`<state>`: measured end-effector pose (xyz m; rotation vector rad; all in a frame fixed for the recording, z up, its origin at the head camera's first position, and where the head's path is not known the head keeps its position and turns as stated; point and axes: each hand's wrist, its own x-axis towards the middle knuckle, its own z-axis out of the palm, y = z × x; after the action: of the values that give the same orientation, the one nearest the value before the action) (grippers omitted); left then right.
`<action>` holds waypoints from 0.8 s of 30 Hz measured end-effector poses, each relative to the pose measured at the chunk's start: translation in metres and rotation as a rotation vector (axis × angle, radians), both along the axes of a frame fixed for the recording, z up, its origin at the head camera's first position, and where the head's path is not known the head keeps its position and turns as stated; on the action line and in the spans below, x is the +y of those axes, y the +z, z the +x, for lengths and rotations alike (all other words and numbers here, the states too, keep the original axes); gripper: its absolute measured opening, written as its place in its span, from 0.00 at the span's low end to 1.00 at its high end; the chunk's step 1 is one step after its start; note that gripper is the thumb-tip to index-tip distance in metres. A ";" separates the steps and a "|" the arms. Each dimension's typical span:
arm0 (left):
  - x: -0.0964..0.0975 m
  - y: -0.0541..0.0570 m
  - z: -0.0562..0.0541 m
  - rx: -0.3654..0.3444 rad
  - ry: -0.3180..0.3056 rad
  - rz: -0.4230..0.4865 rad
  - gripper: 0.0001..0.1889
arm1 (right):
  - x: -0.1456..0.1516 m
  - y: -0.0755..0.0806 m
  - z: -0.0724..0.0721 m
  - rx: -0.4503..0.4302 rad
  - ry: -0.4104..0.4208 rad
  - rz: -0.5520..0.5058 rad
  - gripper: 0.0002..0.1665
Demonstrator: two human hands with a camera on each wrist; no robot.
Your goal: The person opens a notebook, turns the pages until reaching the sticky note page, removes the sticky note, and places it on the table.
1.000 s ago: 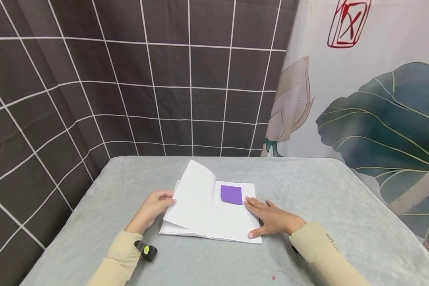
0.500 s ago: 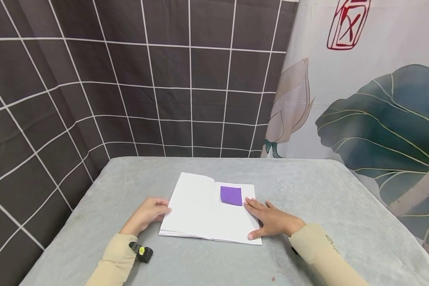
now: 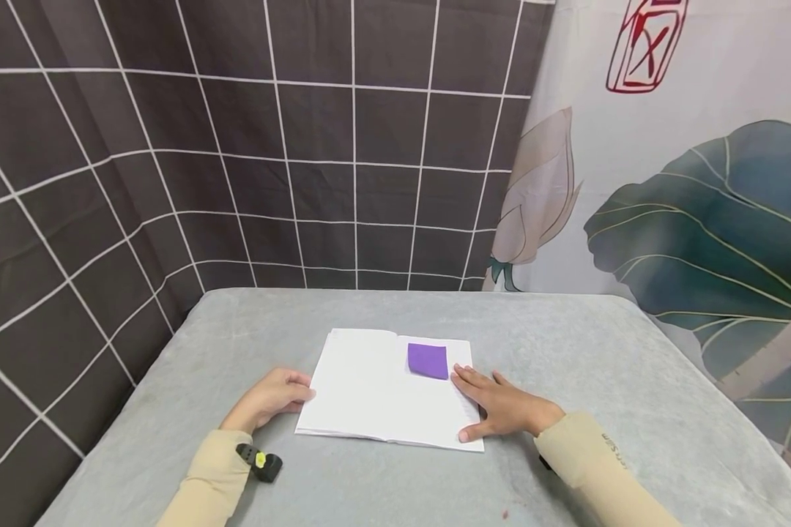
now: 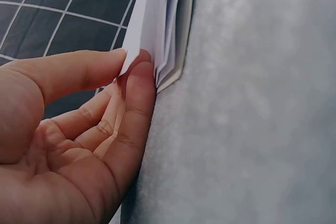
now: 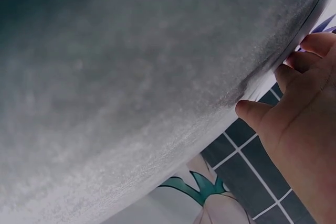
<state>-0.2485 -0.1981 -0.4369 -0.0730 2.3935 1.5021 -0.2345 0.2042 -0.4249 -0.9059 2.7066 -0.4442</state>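
An open notebook (image 3: 356, 388) with blank white pages lies on the grey-covered table. Stuck to the upper part of its right page is a purple sticky note (image 3: 428, 361), one lower corner slightly lifted. At the left edge, my left hand (image 3: 273, 397) pinches the margin of the left page between thumb and forefinger. The left wrist view shows this pinch close up, with more leaves (image 4: 170, 30) fanned apart beside the pinched paper. My right hand (image 3: 504, 402) rests with spread, straight fingers on the right page's outer edge; its fingertips are near the note.
The grey table cover (image 3: 567, 344) extends around the notebook on all sides. Behind the table hangs a dark curtain (image 3: 316, 190) with white grid lines, and to the right a pale curtain (image 3: 587, 263) with a lotus print. A black wrist device (image 3: 264, 465) sits on the left sleeve.
The raised left page has come down to the left and now lies nearly flat. My left hand has moved slightly left and down with it. The right hand has stayed in place.
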 end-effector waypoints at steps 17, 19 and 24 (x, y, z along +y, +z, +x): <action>-0.003 -0.002 0.001 0.012 -0.040 0.044 0.16 | -0.019 0.024 -0.014 0.002 -0.098 0.009 0.36; -0.003 -0.002 0.001 0.009 -0.043 0.042 0.16 | -0.024 0.024 -0.017 0.045 -0.116 -0.003 0.30; -0.003 -0.004 0.000 -0.001 -0.037 0.049 0.16 | -0.040 0.023 -0.023 0.124 -0.209 -0.004 0.28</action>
<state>-0.2484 -0.2014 -0.4405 -0.0190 2.3427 1.5422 -0.2577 0.1640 -0.4018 -0.6747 2.9294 -0.4472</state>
